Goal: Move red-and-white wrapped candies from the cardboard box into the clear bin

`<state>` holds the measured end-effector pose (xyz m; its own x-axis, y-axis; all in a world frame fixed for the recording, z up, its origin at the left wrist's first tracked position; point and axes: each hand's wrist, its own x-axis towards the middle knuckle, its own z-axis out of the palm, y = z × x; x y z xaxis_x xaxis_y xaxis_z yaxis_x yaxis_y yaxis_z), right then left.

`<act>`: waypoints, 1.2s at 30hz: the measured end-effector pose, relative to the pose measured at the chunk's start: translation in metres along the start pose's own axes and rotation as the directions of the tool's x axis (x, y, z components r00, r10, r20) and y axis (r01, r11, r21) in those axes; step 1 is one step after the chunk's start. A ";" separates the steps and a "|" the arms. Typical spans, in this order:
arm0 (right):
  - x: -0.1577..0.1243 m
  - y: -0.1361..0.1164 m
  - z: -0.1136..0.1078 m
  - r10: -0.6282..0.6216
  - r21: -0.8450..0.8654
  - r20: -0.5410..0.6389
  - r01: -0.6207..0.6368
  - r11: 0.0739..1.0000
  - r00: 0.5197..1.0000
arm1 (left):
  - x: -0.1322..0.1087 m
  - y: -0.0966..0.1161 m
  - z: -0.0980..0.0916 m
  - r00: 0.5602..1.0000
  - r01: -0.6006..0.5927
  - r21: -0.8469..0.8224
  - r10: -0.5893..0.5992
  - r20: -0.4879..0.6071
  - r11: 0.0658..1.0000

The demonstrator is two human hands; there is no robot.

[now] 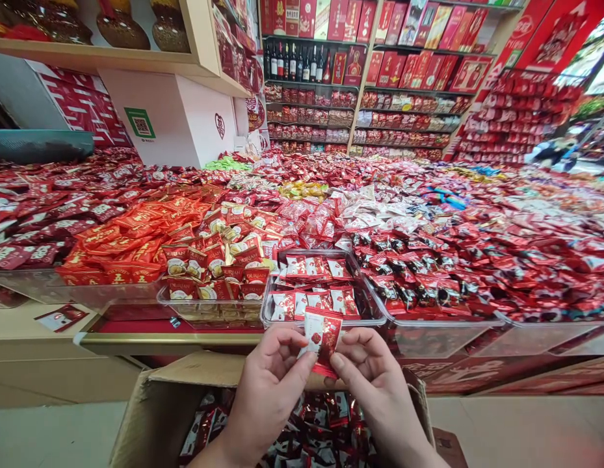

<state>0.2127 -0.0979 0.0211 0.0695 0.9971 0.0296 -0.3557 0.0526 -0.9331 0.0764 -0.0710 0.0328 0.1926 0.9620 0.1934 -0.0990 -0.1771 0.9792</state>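
Note:
Between my two hands is one red and white candy packet, held upright by its side edges. My left hand pinches its left edge with thumb and fingers. On the right edge, my right hand grips it the same way. Just beyond the packet stands a clear plastic bin with rows of matching packets. Below my hands an open cardboard box holds many loose packets of similar red and white wrapping, partly hidden by my wrists.
Durian candy packets fill a clear tray to the left, with orange-red packets beyond. Dark red packets lie to the right. A loose packet rests on the left ledge. Shelves with boxes and bottles stand behind.

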 end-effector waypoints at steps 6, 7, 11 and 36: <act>-0.002 0.003 -0.003 -0.020 -0.085 0.019 0.021 0.996 1.000 | 0.001 0.000 0.002 0.999 0.002 -0.023 -0.003 -0.038 1.000; -0.002 0.004 -0.003 -0.056 -0.126 0.014 0.057 0.990 0.998 | 0.000 0.001 0.002 0.999 -0.001 -0.017 0.000 -0.047 1.000; -0.004 0.012 -0.004 -0.485 -0.505 0.055 0.443 0.741 0.873 | 0.001 0.000 0.001 0.997 -0.004 -0.015 0.003 -0.076 1.000; 0.083 -0.061 -0.020 -0.412 -0.750 0.642 0.641 -0.162 0.647 | 0.025 -0.016 -0.100 0.940 0.079 0.238 0.007 -0.340 0.968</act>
<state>0.2588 -0.0197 0.0739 -0.4064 0.6580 0.6339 0.8016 0.5897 -0.0983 -0.0148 -0.0230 0.0158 -0.1520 0.9740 0.1678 0.1514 -0.1448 0.9778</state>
